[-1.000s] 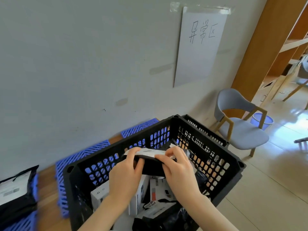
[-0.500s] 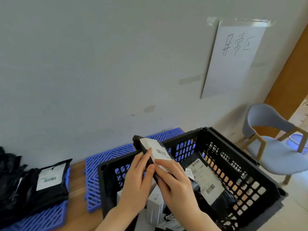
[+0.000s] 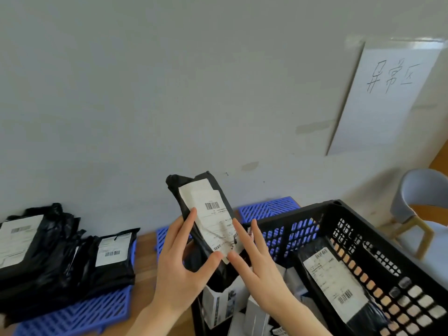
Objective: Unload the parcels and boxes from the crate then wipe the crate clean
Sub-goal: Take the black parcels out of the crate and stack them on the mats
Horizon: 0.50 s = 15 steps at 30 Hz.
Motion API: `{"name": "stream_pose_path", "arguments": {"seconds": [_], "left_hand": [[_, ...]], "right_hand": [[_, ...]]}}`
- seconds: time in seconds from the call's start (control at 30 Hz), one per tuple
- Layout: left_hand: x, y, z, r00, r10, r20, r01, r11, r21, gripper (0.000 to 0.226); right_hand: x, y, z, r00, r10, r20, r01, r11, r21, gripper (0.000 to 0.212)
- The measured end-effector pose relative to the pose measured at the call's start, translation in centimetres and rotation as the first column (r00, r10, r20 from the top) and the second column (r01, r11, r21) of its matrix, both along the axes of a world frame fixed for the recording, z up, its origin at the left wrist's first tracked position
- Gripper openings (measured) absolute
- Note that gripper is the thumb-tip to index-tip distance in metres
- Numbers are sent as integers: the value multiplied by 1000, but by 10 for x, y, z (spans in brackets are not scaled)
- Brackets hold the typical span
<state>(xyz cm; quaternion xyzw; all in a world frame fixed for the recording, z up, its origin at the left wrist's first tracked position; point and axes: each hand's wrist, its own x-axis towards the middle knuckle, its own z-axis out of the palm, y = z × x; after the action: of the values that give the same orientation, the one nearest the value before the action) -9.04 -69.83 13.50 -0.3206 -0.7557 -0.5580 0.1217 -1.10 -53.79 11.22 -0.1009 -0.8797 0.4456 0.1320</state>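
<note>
left grip [image 3: 179,270]: bare | right grip [image 3: 257,267]: bare | forearms [image 3: 145,322]: bare

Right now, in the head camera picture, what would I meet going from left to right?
From the left: pile of black parcels → left hand → held parcel → right hand → crate → grey chair.
</note>
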Motion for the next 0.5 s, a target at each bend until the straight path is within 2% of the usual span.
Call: {"name": "stream_pose_path", "arguments": {"seconds": [0.1,0.33,0.5], "left_hand": [[-10,-24,-5,999,30,29,-31,998,52,87],[-23,-86,0,989,136,-51,-129,984,121,82],[-30,-143,-5,977,214,-7,-211,967,141,81]], "right_hand": [[-18,-15,4,998,69,-1,-69,995,-75,66],[-64,-59,21,977,197,-77,-209,953,-220,61],[-95,-109,20,913,391,-112,-407,887,-220,60]]}}
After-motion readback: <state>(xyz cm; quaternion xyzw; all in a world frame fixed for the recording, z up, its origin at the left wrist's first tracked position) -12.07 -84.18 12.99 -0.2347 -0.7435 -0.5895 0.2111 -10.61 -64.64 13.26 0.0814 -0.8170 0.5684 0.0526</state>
